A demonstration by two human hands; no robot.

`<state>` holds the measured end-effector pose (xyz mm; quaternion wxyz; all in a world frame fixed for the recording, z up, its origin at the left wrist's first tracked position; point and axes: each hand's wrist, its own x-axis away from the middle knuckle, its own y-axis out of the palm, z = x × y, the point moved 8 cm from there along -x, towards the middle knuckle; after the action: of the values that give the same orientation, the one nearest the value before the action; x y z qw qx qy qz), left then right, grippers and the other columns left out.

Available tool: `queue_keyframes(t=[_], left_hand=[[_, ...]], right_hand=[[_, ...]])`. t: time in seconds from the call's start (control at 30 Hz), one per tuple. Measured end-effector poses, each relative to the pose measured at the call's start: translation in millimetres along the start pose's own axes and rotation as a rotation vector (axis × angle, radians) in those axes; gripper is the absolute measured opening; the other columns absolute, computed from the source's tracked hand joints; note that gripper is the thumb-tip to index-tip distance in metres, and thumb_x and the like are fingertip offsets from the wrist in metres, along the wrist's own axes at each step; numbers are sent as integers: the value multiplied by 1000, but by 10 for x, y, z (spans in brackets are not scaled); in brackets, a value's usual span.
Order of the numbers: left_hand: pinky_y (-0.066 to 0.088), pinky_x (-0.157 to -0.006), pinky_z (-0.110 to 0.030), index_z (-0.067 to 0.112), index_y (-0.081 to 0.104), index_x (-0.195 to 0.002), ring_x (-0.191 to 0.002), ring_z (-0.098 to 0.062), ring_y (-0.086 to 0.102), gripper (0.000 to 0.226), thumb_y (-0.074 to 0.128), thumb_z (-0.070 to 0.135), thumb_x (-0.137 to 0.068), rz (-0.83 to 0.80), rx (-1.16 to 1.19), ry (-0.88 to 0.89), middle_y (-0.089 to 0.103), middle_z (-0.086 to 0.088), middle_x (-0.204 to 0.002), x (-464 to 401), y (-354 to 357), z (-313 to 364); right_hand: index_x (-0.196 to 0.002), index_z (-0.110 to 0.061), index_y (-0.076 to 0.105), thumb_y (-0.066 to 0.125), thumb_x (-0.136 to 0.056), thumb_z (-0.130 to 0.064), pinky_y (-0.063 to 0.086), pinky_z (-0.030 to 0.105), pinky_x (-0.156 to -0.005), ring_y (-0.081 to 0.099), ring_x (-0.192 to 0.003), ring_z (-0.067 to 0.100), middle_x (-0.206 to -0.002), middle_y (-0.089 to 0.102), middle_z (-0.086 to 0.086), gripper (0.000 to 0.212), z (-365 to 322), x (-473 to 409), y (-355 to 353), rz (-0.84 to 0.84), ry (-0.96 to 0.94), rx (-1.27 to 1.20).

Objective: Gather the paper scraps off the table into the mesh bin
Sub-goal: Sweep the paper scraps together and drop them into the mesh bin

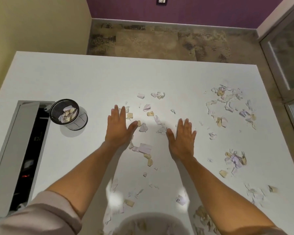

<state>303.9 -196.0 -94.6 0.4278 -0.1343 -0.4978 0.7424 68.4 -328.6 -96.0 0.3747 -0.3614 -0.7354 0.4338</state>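
While both arms reach out over the broad white table [75,78], the left hand [118,128] and the right hand [182,139] lie palm-down with fingers straight and spread, gripping nothing. The left hand's fingertips sit beside a tan scrap, and its thumb nearly touches another. The right hand rests among small white bits, its thumb next to a printed fragment.

Torn white, lilac and tan paper scraps [145,148] are strewn between and around the hands, with thicker clusters far right near the table's edge and a clump near the right forearm. Faint printed lines show on several pieces, but nothing can be read.

The round black wire-mesh bin [64,111] stands upright well to the left of the left hand, already holding crumpled white and tan paper. Just beside it, on the left, an open rectangular cut-out [29,150] in the tabletop shows a dark cavity with a small red glow inside; what lies in there I can't make out.

Pale pink sleeves [41,214] are pushed up both forearms. Beyond the table is mottled brown carpet [159,41], a purple wall [193,9] with a small wall plate, its markings too small to read.
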Motion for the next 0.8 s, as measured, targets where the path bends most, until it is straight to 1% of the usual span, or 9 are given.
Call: queue_keyframes(t=[0.1, 0.2, 0.3, 0.37, 0.5, 0.57, 0.63, 0.7, 0.8], left_hand=[[9, -117, -54, 12, 20, -151, -148, -34, 8, 76, 35, 60, -95, -55, -154, 108, 15, -11, -160, -35, 93, 63], [12, -116, -56, 12, 30, -147, -146, -34, 17, 66, 33, 56, -97, -63, -127, 272, 25, -9, -157, 91, 147, 215], [5, -120, -50, 14, 30, -150, -150, -26, 10, 65, 32, 53, -99, -106, -76, 351, 22, -5, -160, 284, 248, 277], [-1, -121, -45, 17, 27, -151, -150, -20, 3, 70, 27, 60, -96, -181, -48, 371, 17, -2, -161, 417, 331, 288], [-4, -121, -38, 23, 26, -151, -150, -13, 1, 79, 28, 74, -90, -260, -59, 405, 15, 4, -161, 663, 405, 304], [2, -121, -39, 24, 28, -151, -150, -17, 7, 82, 31, 76, -87, -244, -95, 415, 21, 2, -160, 763, 386, 302], [17, -118, -44, 28, 29, -150, -149, -24, 16, 85, 35, 79, -82, -192, -155, 383, 26, -2, -159, 831, 325, 287], [31, -109, -47, 35, 29, -148, -144, -27, 27, 87, 37, 84, -76, -142, -247, 310, 30, -2, -157, 892, 255, 280], [40, -96, -46, 39, 34, -143, -132, -28, 36, 77, 41, 80, -78, -139, -335, 234, 34, 0, -152, 976, 242, 338]], right_hand=[[-154, -14, 13, 24, -98, -57, -4, 45, -121, 1, -151, 23, -163, 7, 8, 71, -169, -18, 58, 5, -131, -20], [-155, -18, 5, 15, -99, -57, -11, 40, -121, -7, -150, 16, -164, 0, 2, 68, -353, 46, 209, -56, -266, 18], [-155, -22, 1, 12, -100, -56, -14, 36, -120, -15, -148, 8, -163, -5, -3, 66, -509, 165, 336, -108, -388, 9], [-155, -22, 2, 15, -101, -56, -15, 34, -119, -15, -148, 7, -163, -2, -4, 65, -586, 276, 403, -141, -471, 27], [-155, -21, 8, 23, -101, -56, 1, 42, -123, -8, -149, 7, -163, 7, -3, 66, -643, 533, 490, -217, -567, 4], [-155, -22, 11, 28, -100, -55, 10, 44, -122, -2, -149, 8, -163, 11, -2, 67, -631, 635, 458, -219, -570, -20], [-154, -23, 13, 34, -95, -59, 16, 45, -121, 6, -150, 15, -162, 15, 0, 72, -587, 674, 376, -169, -520, 18], [-153, -29, 14, 37, -88, -70, 22, 46, -118, 14, -149, 24, -161, 19, 3, 80, -532, 677, 301, -149, -422, 131], [-148, -37, 19, 40, -81, -77, 36, 48, -101, 30, -135, 32, -156, 26, 4, 81, -566, 685, 284, -190, -337, 290]])
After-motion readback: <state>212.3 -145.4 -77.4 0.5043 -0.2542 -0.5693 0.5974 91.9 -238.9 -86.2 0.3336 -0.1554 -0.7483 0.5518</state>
